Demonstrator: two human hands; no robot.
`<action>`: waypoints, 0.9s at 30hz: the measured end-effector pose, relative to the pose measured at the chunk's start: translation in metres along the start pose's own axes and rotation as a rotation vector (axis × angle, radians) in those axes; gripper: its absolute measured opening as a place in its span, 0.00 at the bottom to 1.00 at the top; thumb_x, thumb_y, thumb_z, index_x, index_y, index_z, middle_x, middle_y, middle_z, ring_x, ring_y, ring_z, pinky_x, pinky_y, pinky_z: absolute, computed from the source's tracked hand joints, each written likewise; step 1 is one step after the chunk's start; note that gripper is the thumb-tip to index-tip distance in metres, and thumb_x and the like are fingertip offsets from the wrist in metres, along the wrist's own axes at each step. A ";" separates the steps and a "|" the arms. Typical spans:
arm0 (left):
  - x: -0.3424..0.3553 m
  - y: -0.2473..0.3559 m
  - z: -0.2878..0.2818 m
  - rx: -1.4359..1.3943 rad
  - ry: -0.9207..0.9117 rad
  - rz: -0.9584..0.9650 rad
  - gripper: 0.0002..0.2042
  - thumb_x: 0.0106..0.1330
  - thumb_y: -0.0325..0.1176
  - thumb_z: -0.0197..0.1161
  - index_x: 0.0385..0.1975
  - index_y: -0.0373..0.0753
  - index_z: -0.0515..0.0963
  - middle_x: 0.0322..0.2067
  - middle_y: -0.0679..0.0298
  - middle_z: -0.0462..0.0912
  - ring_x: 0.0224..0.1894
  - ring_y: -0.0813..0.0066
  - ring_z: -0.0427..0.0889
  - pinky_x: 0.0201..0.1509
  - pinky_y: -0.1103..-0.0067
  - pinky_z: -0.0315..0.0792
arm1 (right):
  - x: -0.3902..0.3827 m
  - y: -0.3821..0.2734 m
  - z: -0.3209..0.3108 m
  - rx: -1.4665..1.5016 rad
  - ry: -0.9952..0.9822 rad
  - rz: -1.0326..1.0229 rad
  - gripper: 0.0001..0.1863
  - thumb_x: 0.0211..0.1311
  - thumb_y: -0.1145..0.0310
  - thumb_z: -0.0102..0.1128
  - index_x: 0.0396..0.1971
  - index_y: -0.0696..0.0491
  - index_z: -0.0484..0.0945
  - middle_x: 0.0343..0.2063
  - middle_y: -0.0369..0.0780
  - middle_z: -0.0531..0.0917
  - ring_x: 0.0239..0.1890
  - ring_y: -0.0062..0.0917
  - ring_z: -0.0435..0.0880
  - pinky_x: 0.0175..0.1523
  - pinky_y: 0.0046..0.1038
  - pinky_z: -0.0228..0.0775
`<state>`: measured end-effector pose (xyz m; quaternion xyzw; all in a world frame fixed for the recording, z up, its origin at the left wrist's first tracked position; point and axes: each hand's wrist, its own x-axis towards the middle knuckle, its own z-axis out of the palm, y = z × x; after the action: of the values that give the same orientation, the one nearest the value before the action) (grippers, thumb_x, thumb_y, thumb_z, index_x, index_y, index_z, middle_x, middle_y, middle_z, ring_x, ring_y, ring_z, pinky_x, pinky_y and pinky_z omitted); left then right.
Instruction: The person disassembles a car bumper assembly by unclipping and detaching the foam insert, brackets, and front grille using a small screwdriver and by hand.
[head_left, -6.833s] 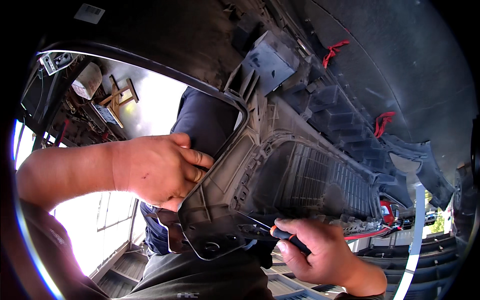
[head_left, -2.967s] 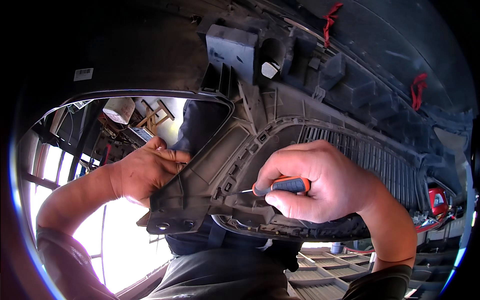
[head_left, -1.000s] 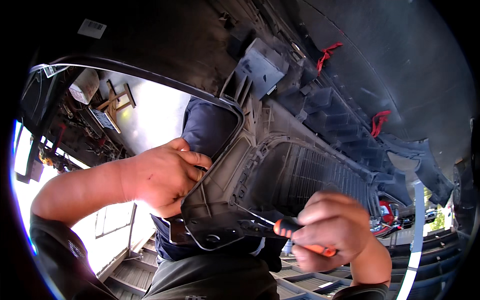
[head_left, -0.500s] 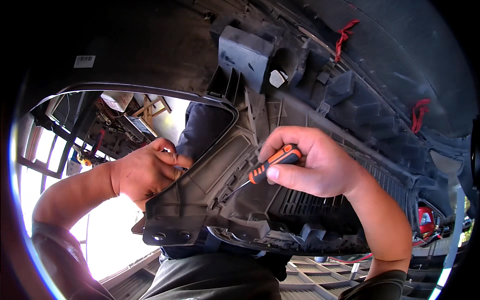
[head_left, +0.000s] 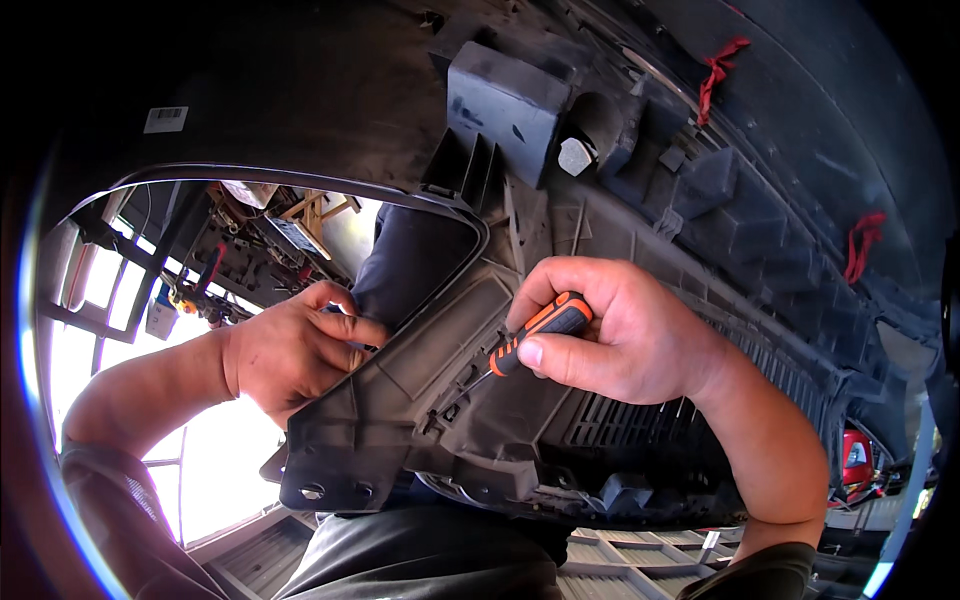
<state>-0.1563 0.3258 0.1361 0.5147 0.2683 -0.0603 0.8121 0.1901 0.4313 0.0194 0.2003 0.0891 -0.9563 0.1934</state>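
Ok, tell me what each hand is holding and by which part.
The right hand holds a small screwdriver by its orange-and-black handle. The left hand grips the dark plastic bumper panel at its inner edge.

Bright workshop seen through and below a dark opening

Strong daylight comes in through barred windows (head_left: 85,290) on the left; a cluttered wall of tools and wooden pieces (head_left: 265,225) hangs beside them, and corrugated metal sheeting (head_left: 640,550) lies low down.
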 end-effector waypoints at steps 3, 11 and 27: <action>0.001 -0.001 0.003 0.018 0.055 0.026 0.13 0.65 0.47 0.66 0.32 0.47 0.90 0.39 0.69 0.90 0.65 0.66 0.83 0.66 0.60 0.60 | 0.002 -0.002 0.001 -0.049 0.015 0.000 0.09 0.72 0.70 0.70 0.44 0.58 0.81 0.36 0.38 0.91 0.40 0.14 0.86 0.46 0.24 0.80; -0.003 0.000 0.004 0.027 0.062 0.016 0.13 0.65 0.48 0.65 0.31 0.46 0.89 0.39 0.69 0.90 0.65 0.67 0.83 0.66 0.60 0.60 | -0.003 0.005 0.016 -0.001 0.048 0.050 0.10 0.76 0.67 0.68 0.45 0.57 0.81 0.31 0.34 0.85 0.33 0.14 0.81 0.41 0.23 0.77; 0.000 -0.002 0.006 0.024 0.119 0.051 0.13 0.66 0.46 0.65 0.25 0.46 0.86 0.34 0.69 0.86 0.65 0.65 0.83 0.66 0.60 0.62 | 0.005 0.014 0.010 0.115 0.052 0.121 0.10 0.75 0.65 0.66 0.47 0.55 0.80 0.30 0.37 0.86 0.26 0.13 0.79 0.32 0.19 0.73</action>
<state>-0.1546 0.3199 0.1366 0.5336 0.3021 -0.0122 0.7898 0.1882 0.4148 0.0256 0.2411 0.0268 -0.9409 0.2365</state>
